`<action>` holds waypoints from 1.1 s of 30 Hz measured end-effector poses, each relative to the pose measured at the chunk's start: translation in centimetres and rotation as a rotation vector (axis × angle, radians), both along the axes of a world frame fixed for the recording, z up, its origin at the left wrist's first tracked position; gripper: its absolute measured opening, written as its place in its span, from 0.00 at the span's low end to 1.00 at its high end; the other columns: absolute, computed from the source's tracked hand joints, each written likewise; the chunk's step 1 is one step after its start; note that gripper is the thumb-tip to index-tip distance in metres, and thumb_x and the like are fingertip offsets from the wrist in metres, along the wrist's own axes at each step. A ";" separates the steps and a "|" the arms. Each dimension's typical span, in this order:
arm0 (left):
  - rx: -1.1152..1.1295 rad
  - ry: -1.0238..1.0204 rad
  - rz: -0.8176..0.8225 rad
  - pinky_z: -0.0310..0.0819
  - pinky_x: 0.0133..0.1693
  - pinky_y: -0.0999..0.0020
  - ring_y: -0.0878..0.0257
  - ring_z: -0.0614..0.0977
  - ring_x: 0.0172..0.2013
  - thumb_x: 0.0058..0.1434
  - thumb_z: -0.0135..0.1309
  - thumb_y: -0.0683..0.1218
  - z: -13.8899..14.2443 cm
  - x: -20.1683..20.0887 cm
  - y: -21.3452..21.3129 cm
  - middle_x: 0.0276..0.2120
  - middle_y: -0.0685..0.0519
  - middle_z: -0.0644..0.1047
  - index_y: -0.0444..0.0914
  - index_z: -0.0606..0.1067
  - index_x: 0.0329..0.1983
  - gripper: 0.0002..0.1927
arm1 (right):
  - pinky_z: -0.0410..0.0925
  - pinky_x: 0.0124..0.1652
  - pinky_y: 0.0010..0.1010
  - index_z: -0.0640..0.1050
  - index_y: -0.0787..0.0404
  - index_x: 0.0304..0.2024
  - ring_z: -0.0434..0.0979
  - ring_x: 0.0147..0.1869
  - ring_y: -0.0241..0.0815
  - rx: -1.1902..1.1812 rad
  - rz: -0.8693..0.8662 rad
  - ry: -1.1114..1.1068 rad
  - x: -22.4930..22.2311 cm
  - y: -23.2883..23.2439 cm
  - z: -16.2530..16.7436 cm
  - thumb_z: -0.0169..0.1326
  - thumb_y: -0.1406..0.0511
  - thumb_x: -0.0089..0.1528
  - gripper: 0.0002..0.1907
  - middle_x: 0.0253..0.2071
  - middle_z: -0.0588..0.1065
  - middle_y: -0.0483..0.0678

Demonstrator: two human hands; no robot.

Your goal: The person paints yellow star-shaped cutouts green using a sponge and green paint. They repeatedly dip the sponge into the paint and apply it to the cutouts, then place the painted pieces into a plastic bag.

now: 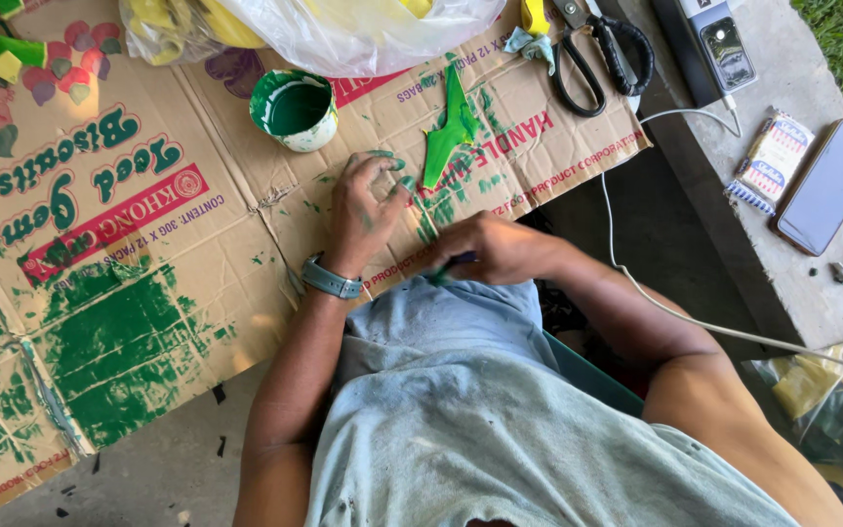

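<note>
Lying flattened across the floor, a sheet of cardboard (148, 254) is seen, smeared with green paint along its left and lower parts; its near edge runs in front of the person's body, and bare dark floor (148, 468) is left open below it at lower left. A paint pot (295, 109) with green inside is stood on the cardboard, up and left of the hands, with free cardboard around it.

The left hand (363, 210) is pressed flat on the cardboard, fingers spread wide and stained green, nothing gripped; a grey wristband (331, 279) is worn just behind it. Its fingertips are placed just beside the lower end of a green-painted leaf-shaped cutout (451, 132), which lies on the cardboard pointing away from the person.

The right hand (495, 249) is held close to the left, curled narrowly around a small dark item; what that item is cannot be told. The forearm is angled in from the lower right.

Scissors (597, 59) rest at the cardboard's far right corner. Past the cardboard's right edge a dark gap is crossed by a white cable (626, 278). On the concrete ledge (812, 293) further right, a phone (829, 185) lies well apart from both hands.
</note>
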State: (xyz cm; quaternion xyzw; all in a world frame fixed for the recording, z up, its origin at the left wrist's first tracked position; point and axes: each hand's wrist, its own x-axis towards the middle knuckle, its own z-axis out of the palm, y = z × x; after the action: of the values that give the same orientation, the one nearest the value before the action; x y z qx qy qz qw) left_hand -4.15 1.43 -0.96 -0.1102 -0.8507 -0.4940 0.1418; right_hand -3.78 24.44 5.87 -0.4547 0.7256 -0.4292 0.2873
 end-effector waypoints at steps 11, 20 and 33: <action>-0.193 0.070 0.029 0.69 0.53 0.51 0.44 0.79 0.49 0.57 0.62 0.45 0.5 1.0 2.8 0.46 0.43 0.78 0.36 0.78 0.37 0.09 | 0.72 0.46 0.41 0.83 0.63 0.44 0.78 0.46 0.53 0.024 -0.451 0.630 -5.2 0.1 -2.1 0.63 0.71 0.57 0.12 0.41 0.78 0.52; -0.214 0.137 0.026 0.69 0.48 0.51 0.47 0.79 0.45 0.57 0.61 0.45 0.3 1.0 2.8 0.41 0.44 0.79 0.36 0.77 0.35 0.08 | 0.71 0.48 0.43 0.83 0.62 0.46 0.78 0.48 0.55 -0.007 -0.620 0.772 -12.7 0.6 -0.6 0.60 0.72 0.61 0.10 0.41 0.78 0.52; -0.229 0.078 0.053 0.68 0.50 0.55 0.53 0.81 0.42 0.56 0.62 0.45 0.2 0.7 3.1 0.38 0.50 0.80 0.38 0.77 0.33 0.06 | 0.71 0.46 0.46 0.83 0.62 0.45 0.77 0.47 0.58 0.070 -0.639 0.804 -17.3 1.4 -2.8 0.61 0.72 0.61 0.10 0.43 0.78 0.56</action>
State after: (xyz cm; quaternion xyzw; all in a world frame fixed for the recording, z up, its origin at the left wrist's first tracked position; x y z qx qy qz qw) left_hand -3.43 4.54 -0.71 -0.1222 -0.8980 -0.3851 0.1743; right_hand -21.03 25.83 3.06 -0.3296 0.8953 -0.2623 -0.1451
